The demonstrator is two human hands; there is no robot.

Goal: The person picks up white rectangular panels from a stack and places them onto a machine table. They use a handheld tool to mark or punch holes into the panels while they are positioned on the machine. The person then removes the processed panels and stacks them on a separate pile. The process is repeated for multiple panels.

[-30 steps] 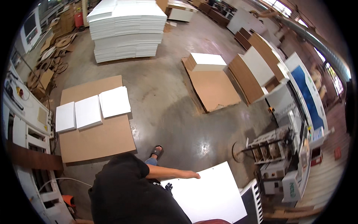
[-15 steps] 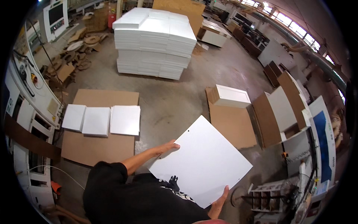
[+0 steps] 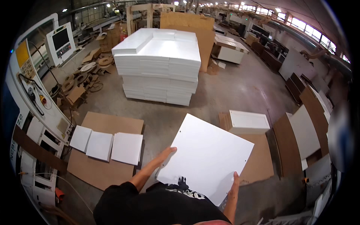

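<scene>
One white panel (image 3: 210,153), gripped at two edges

Left hand (image 3: 166,154): forearm angled up and inward from a black sleeve (image 3: 114,198); pinching the panel's left edge, fingers beneath it hidden. Right hand (image 3: 232,189): raised from the lower part of the view, thumb upright at the right edge, pinching it; other fingers mostly out of sight.

Panel: flat, rectangular, plain face; small dark holes, one near the upper left edge, one near the right; set at a slant. Position: between both hands and touching them, in front of the black shirt (image 3: 161,212), above the floor (image 3: 165,120). In view it overlaps a brown sheet (image 3: 258,161) at right; three white stacks (image 3: 99,146) rest on a cardboard sheet (image 3: 99,174) at left.
</scene>
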